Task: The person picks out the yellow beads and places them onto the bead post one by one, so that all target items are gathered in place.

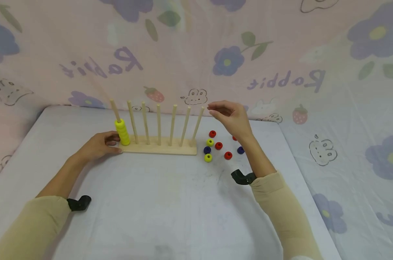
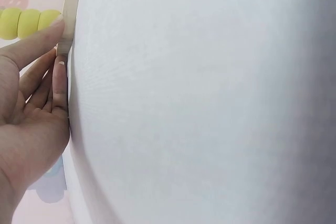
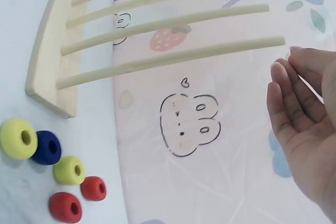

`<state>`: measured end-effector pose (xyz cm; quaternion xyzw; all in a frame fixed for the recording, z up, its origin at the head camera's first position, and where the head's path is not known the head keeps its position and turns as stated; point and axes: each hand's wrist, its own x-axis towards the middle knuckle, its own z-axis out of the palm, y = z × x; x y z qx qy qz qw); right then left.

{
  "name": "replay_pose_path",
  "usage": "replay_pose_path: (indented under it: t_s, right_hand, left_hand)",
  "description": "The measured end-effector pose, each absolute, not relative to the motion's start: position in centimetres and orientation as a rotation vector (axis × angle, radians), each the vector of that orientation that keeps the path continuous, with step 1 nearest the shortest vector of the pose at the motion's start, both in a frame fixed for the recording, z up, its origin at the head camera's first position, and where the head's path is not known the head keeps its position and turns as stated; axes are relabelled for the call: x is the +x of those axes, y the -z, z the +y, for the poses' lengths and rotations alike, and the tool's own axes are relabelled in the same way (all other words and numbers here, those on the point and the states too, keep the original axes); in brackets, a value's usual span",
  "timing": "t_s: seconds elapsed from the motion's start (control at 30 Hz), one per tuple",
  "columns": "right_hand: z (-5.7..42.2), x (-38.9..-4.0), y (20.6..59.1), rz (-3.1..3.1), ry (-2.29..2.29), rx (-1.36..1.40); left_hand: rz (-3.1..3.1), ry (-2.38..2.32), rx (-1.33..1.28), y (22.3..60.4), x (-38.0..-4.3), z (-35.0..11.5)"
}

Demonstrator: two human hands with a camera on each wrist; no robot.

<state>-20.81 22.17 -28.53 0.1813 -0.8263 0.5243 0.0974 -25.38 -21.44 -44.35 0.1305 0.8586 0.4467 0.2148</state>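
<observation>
A wooden peg rack (image 1: 159, 148) stands on the white-covered table, its several upright pegs in one row. Yellow beads (image 1: 122, 133) are stacked on the leftmost peg; the other pegs are bare. My left hand (image 1: 100, 145) holds the rack's left end, its thumb on the front edge and its fingers at the end face, as the left wrist view shows. Up by the tip of the rightmost peg (image 3: 173, 61) is my right hand (image 1: 232, 117), with fingers loosely bent and thumb near the fingertips. I see nothing between them.
Loose beads lie right of the rack: red (image 1: 228, 155), yellow (image 1: 208, 157) and dark blue (image 1: 207, 150). One red bead (image 1: 234, 138) is partly hidden behind the right wrist. A patterned cloth (image 1: 183, 54) hangs behind the table.
</observation>
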Motion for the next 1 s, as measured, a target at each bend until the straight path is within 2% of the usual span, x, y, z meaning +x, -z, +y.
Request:
replay_pose_path:
  t_s: [0.8, 1.0]
  right_hand:
    - [25.9, -16.6, 37.2, -2.556, -1.666, 0.302]
    - [27.3, -16.9, 41.5, -2.561, -1.696, 0.314]
  left_hand:
    - [2.387, -1.253, 0.332, 44.4, -25.5, -21.1]
    - [2.395, -1.25, 0.326, 44.4, -25.3, -21.3]
